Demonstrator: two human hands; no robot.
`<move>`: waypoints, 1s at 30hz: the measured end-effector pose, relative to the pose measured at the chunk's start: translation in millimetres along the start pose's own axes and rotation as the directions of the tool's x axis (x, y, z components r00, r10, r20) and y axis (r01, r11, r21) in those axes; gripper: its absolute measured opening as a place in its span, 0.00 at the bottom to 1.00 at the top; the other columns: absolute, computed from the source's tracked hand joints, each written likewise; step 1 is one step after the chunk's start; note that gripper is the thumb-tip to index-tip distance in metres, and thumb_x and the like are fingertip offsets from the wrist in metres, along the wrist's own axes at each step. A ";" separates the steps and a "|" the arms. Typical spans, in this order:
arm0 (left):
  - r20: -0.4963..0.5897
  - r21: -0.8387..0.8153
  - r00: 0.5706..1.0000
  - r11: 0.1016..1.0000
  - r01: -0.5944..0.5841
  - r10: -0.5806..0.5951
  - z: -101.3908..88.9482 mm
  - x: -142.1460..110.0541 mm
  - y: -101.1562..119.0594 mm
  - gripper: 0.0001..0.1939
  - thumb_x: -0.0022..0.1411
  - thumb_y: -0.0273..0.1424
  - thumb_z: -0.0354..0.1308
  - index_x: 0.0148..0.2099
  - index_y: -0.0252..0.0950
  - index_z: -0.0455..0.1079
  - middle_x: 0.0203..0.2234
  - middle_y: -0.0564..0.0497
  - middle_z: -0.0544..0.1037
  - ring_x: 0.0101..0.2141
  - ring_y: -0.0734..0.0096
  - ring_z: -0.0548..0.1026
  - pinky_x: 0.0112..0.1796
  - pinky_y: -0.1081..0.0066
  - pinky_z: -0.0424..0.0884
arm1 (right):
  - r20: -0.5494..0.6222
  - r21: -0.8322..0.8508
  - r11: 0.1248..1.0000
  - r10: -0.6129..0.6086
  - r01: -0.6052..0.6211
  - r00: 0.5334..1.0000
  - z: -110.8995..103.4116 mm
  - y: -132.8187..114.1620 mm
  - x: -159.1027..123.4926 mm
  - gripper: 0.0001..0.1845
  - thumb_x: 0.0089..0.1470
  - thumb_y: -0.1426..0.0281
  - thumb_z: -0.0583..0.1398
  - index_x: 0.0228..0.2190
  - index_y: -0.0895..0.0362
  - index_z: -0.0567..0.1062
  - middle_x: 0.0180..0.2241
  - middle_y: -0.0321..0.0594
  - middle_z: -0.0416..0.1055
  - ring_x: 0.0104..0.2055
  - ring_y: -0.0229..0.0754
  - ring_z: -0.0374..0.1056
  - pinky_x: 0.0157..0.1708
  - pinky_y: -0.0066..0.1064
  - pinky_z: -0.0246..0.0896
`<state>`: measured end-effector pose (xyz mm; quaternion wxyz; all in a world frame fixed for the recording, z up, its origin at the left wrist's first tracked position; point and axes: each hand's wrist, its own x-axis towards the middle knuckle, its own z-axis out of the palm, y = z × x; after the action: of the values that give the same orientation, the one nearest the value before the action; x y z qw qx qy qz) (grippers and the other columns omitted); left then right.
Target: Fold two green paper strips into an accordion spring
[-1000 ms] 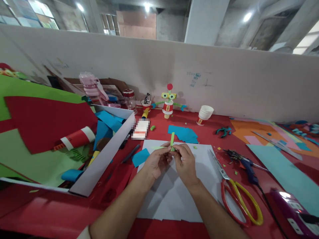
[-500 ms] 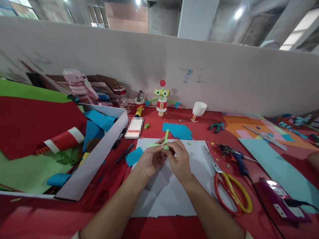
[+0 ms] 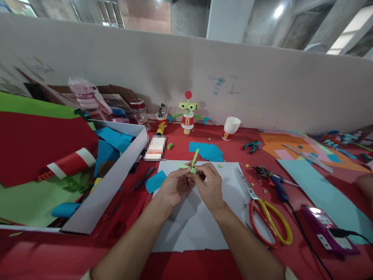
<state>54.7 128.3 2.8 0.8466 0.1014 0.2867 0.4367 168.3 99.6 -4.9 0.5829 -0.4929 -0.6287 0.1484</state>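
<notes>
My left hand (image 3: 174, 187) and my right hand (image 3: 210, 186) meet above a white sheet (image 3: 198, 221) on the red table. Together they pinch a small folded green paper strip (image 3: 194, 161); one loose end sticks up and away, another lies to the left. The fingers of both hands are closed around the folded part. Scissors with red and yellow handles (image 3: 266, 217) lie just right of the sheet.
A grey-walled box (image 3: 107, 186) holding red, green and blue paper stands at the left. A paper-cup figure (image 3: 187, 116), stacked cups (image 3: 230, 128) and a jar (image 3: 139, 111) line the back wall. A glue gun (image 3: 276, 182), purple power strip (image 3: 332, 233) and coloured sheets lie right. Another person's hand (image 3: 365, 182) shows at the right edge.
My hands keep folding the green strip; its upright end has tilted slightly. The view has shifted a little, so everything sits a bit further left and higher.
</notes>
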 end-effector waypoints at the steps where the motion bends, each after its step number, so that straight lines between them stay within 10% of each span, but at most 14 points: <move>1: -0.001 0.026 1.000 0.999 -0.020 0.020 -1.0 0.3 0.0 0.08 0.50 0.20 0.60 0.35 0.32 0.73 0.23 0.53 0.75 0.21 0.81 0.71 0.26 0.79 0.69 | 0.002 0.003 1.000 0.011 -0.011 1.000 0.2 0.7 0.2 0.04 0.50 0.72 0.61 0.31 0.53 0.75 0.29 0.36 0.68 0.29 0.37 0.64 0.28 0.28 0.61; 30: 0.054 0.328 0.904 0.847 -0.417 0.424 -7.5 6.3 -4.0 0.09 0.41 0.28 0.69 0.29 0.32 0.77 0.26 0.49 0.79 0.29 0.71 0.74 0.34 0.70 0.69 | 0.082 0.333 0.882 0.326 -0.334 0.942 4.3 2.8 0.6 0.07 0.50 0.67 0.61 0.34 0.56 0.75 0.26 0.35 0.72 0.26 0.37 0.67 0.27 0.29 0.65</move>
<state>56.0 130.3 -7.5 0.6979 0.2983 0.3357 0.5579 165.9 103.0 -7.9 0.6185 -0.4817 -0.5071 0.3581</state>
